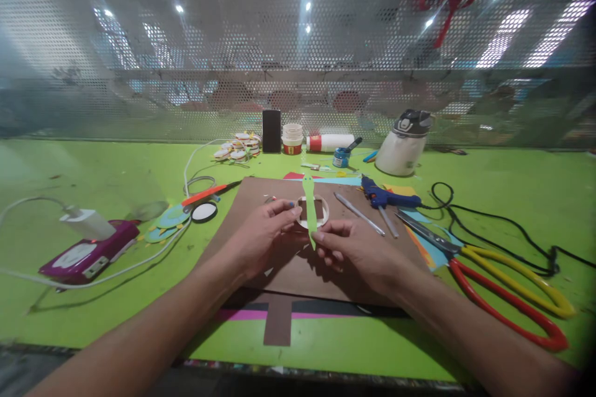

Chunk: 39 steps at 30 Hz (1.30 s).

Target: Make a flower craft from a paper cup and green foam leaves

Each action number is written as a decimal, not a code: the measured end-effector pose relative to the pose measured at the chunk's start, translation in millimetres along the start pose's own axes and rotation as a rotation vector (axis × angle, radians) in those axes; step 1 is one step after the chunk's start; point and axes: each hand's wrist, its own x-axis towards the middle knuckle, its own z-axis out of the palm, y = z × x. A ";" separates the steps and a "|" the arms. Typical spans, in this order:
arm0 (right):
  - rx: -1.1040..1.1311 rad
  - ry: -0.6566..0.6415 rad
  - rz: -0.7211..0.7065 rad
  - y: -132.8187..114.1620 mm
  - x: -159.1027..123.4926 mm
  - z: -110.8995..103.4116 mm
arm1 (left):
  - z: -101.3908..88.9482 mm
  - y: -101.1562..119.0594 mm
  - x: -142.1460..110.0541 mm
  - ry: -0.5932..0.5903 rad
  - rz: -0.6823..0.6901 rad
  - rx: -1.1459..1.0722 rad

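My left hand (272, 229) pinches the left side of a white ring (325, 206) with crossbars. Across the middle of the ring lies a long light-green paper strip (311, 205), shaped like a snake with two eyes at its top end. Its pointed lower tail is between the thumb and fingers of my right hand (347, 242). Both hands are above a brown board (251, 198). On the board, to the right of the hands, rest a silver pen (358, 214) and a blue glue gun (388, 196) whose nozzle end reaches the board's edge.
Large scissors (465, 251) with red and yellow handles lie at right. A purple power strip (88, 260) with a white charger is at left, near an orange cutter (203, 194). Behind stand a phone (271, 131), paper cups (292, 139), a blue paint jar (341, 158) and a kettle-like container (403, 149).
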 end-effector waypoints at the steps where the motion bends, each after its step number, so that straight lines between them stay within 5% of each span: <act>1: 0.008 -0.002 -0.001 0.4 0.1 0.1 | 0.3 0.1 -0.1 0.005 -0.001 -0.003; 39: 0.083 -0.014 0.027 -0.7 -1.6 2.2 | 1.5 0.1 0.2 0.003 -0.017 -0.073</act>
